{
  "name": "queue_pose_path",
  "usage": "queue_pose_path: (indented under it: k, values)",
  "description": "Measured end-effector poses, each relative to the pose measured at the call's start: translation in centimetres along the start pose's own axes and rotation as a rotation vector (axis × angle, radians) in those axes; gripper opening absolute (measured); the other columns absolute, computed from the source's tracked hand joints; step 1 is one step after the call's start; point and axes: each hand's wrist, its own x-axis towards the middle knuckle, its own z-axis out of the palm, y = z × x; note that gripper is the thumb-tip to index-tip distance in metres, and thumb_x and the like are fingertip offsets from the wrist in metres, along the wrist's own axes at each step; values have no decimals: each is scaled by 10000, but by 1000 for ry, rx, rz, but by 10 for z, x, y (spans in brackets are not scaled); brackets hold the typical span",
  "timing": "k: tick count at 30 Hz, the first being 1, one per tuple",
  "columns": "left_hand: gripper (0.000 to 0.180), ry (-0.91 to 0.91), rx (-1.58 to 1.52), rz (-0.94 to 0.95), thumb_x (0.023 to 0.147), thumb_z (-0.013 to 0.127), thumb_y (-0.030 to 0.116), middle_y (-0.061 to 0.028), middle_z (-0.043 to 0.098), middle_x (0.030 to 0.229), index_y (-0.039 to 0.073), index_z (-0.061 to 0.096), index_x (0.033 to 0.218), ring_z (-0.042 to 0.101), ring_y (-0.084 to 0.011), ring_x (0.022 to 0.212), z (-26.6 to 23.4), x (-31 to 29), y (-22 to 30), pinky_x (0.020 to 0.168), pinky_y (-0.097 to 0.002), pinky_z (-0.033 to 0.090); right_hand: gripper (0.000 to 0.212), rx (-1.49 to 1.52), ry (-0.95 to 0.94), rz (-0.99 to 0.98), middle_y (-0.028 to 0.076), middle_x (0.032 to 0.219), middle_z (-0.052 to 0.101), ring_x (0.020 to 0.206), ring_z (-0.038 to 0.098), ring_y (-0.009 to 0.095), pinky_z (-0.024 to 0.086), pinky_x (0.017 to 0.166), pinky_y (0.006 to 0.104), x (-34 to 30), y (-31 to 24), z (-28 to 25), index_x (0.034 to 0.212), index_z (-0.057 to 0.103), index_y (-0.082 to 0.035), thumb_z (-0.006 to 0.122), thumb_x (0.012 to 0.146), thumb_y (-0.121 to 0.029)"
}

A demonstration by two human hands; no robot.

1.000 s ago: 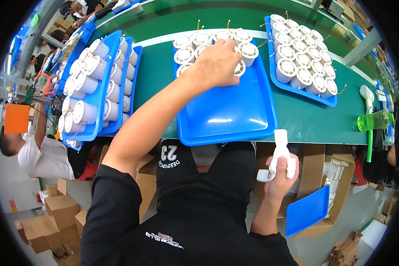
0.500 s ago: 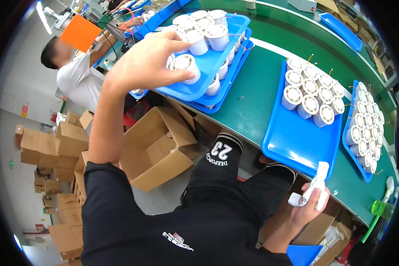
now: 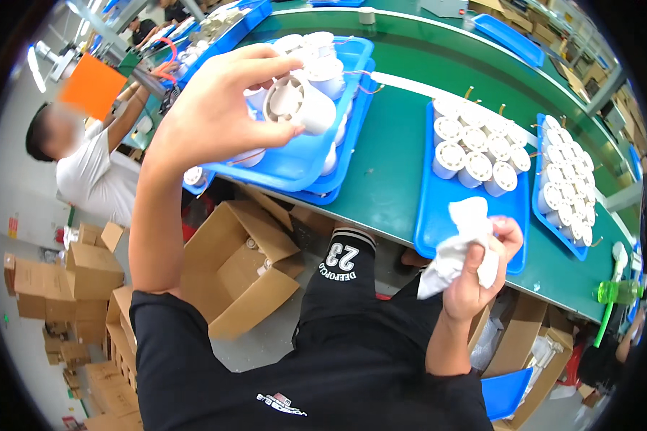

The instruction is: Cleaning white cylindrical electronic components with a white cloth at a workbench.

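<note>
My left hand (image 3: 205,111) grips a white cylindrical plastic part (image 3: 313,111) between thumb and fingers. The part is tilted, its slotted round end facing left, above the stacked blue trays (image 3: 295,176) at the left of the bench. More such white parts stand in the top tray, partly hidden by the hand. In my right hand (image 3: 474,287) is a crumpled white cloth (image 3: 449,262), held over the near end of a middle blue tray (image 3: 428,215). That tray carries several white parts (image 3: 474,136) with thin wires at its far end.
Another blue tray (image 3: 581,251) full of white parts lies to the right on the green bench (image 3: 388,144). Beyond it is a green transparent bottle (image 3: 618,292). Below the bench stands an open cardboard box (image 3: 230,266). A person in a white shirt (image 3: 93,179) works at the left.
My left hand has lifted the white part out of the top tray and tilted it. My right hand has come up and inward, the cloth now more spread out. The view has shifted slightly.
</note>
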Motion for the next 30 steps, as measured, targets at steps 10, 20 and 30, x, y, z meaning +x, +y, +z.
queue_pose_path:
  k: [10, 20, 30]
  values:
    - [523, 26, -611, 80, 569, 812, 73, -111, 607, 966, -11, 656, 1061, 626, -223, 835, 84, -5, 96, 702, -300, 518, 317, 26, -162, -557, 26, 877, 688, 834, 587, 247, 446, 831, 465, 56, -12, 22, 929, 632, -128, 822, 684, -194]
    - [501, -101, -833, 123, 570, 850, 122, -94, 605, 934, 12, 690, 1032, 632, -209, 809, 147, -12, 133, 704, -296, 512, 136, 566, -340, 567, 35, 860, 659, 790, 582, 131, 453, 710, 265, 19, -8, -45, 747, 655, -14, 766, 768, -91]
    - [599, 94, -1025, 98, 567, 893, 169, -122, 597, 970, -36, 644, 1071, 623, -240, 898, 196, -33, 141, 744, -325, 541, 472, 1120, 31, 1020, 123, 1243, 563, 1133, 576, 214, 471, 967, 331, -69, 1, -35, 1379, 400, -3, 448, 983, -256]
